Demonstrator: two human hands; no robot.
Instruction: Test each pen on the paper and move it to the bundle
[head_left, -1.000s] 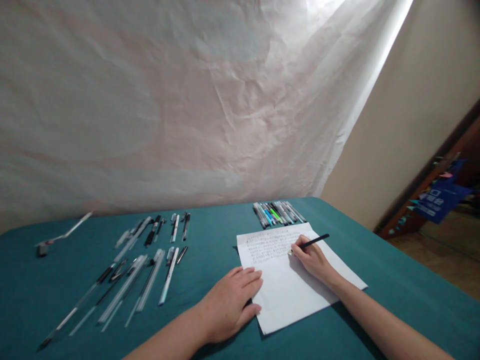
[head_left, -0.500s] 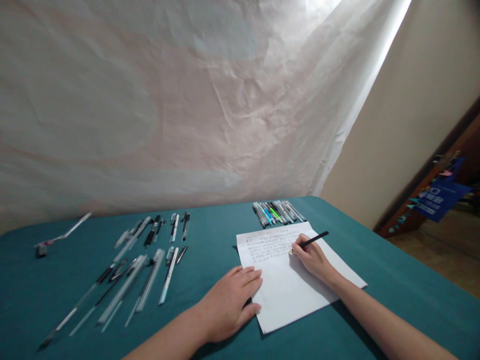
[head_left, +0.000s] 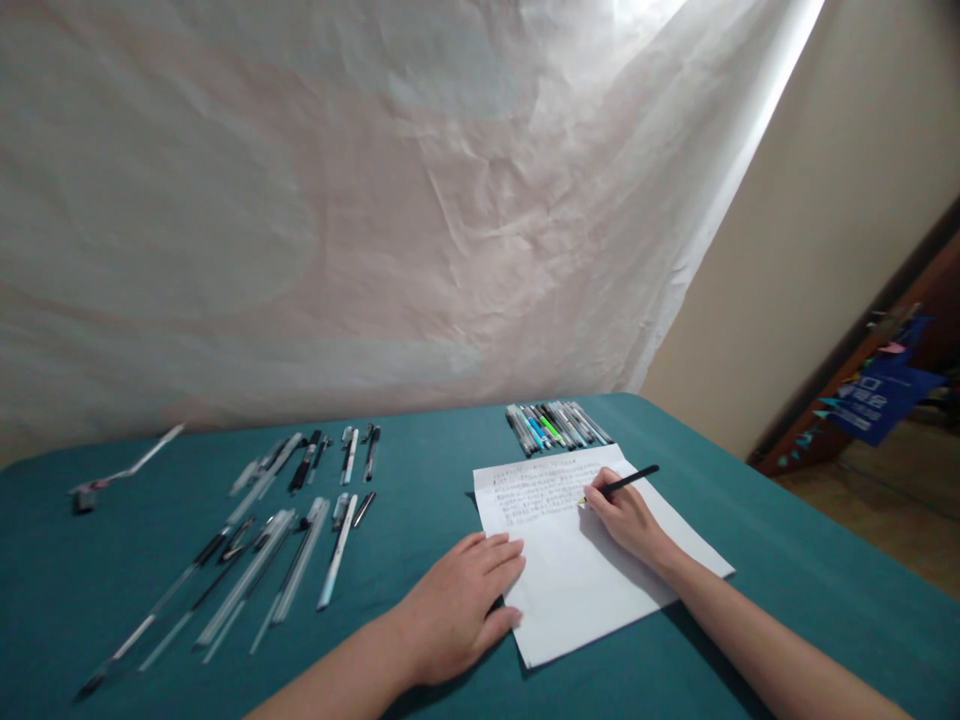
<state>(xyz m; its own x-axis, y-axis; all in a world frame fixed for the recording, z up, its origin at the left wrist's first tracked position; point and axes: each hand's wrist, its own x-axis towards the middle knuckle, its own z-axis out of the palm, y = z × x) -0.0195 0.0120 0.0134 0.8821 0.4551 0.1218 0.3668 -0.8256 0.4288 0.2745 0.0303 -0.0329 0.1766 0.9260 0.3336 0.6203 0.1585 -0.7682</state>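
Note:
My right hand grips a black pen, its tip low against the white paper. Rows of handwriting cover the upper part of the sheet, up to where the pen tip rests. My left hand lies flat with fingers stretched out, fingertips and thumb on the sheet's left edge. Beyond the top of the paper is a tight row of pens, mostly dark and clear, with a bright green and a blue one among them.
Left of my hands, disassembled pen parts lie spread out: clear barrels, refills, caps and a white pen. A small dark block with a pale strip sits at the far left. The green tablecloth meets a hanging pale sheet behind.
Almost nothing differs. The pen's upper end has shifted very slightly to the right; my left hand and the paper stay in place.

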